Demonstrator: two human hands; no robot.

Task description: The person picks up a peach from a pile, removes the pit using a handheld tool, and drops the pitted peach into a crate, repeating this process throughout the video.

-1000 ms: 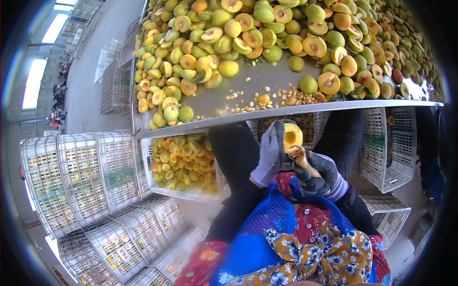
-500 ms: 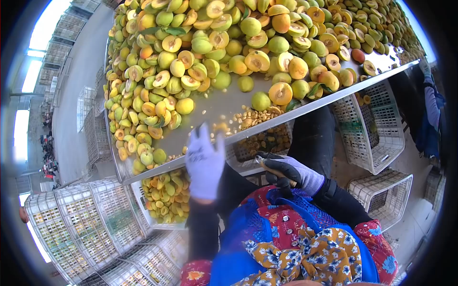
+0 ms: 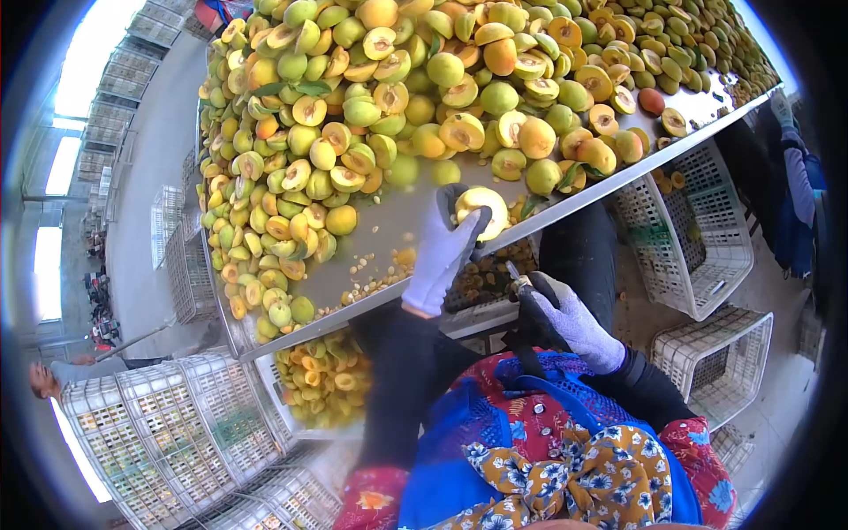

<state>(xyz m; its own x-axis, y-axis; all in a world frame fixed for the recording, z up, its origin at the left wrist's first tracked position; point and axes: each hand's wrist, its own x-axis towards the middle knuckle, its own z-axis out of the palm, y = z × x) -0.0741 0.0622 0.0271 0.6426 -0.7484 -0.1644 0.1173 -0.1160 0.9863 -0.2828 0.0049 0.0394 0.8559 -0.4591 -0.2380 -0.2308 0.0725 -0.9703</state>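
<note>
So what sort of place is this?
Probably a fruit-processing shed: a metal table is heaped with stone fruit, much of it halved, slatted crates stand nearby, and the gloved left hand holds a cut fruit.

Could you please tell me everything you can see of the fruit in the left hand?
The fruit looks round and pale yellow, its bright face turned toward the camera; glare washes out finer detail. The left hand holds it between dark-coated thumb and fingers, by the near edge of the metal table.
</note>
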